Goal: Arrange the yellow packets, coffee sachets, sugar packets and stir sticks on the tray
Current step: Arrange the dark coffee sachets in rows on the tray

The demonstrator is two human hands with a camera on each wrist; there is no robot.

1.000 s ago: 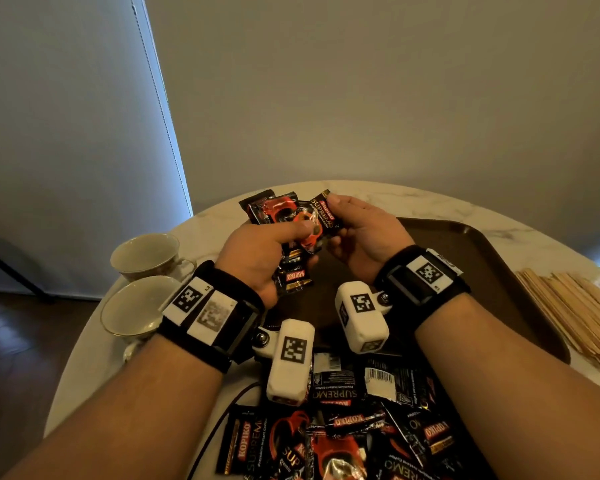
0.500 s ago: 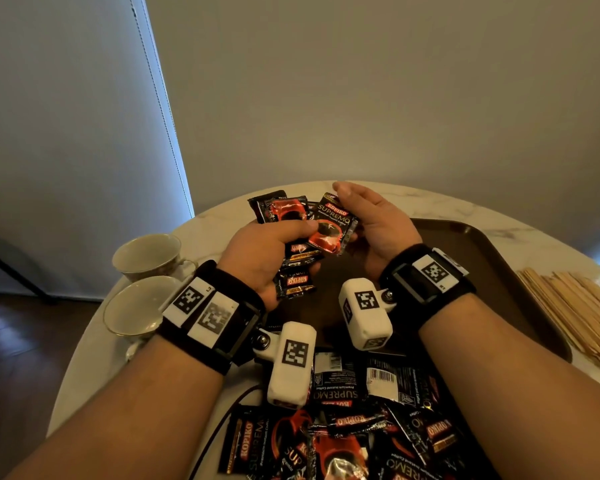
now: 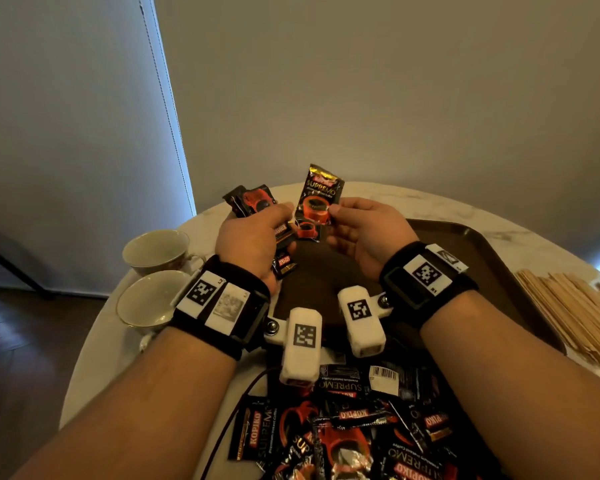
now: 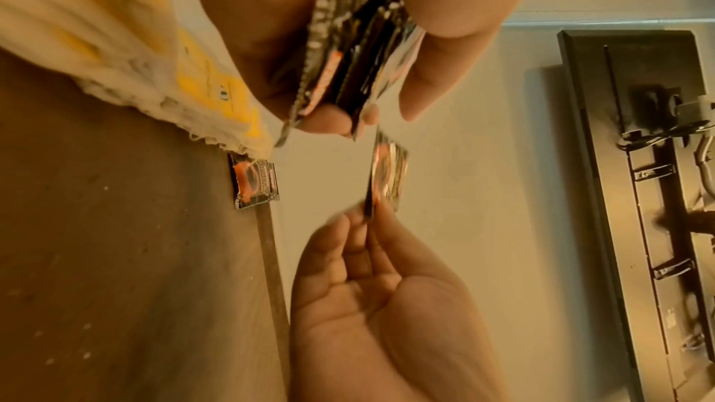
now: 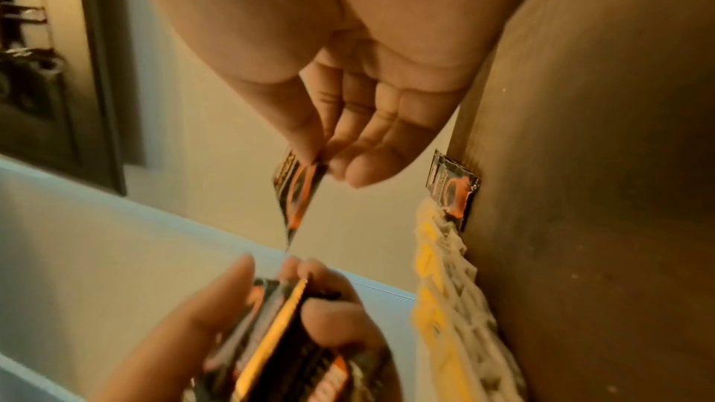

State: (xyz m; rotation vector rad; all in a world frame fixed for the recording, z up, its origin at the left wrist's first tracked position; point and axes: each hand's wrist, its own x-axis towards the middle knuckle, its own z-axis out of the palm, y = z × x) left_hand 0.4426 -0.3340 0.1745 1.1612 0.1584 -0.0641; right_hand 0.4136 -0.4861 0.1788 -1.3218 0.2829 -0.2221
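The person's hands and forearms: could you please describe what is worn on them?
Both forearms are bare, with no sleeves. The left hand and right hand each have a wide black wrist strap carrying white square-patterned tags and a white box-shaped camera; a thin dark cable trails near the left one.

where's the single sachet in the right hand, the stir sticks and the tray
single sachet [image 3: 321,199], head view, middle of its printed front
stir sticks [image 3: 575,306], head view, middle of the pile
tray [image 3: 478,244], head view, bare floor near its far right corner

I'm seeing bare tray [image 3: 471,258] floor lying open ahead; loose sachets [image 3: 354,427] are crowding the near edge.
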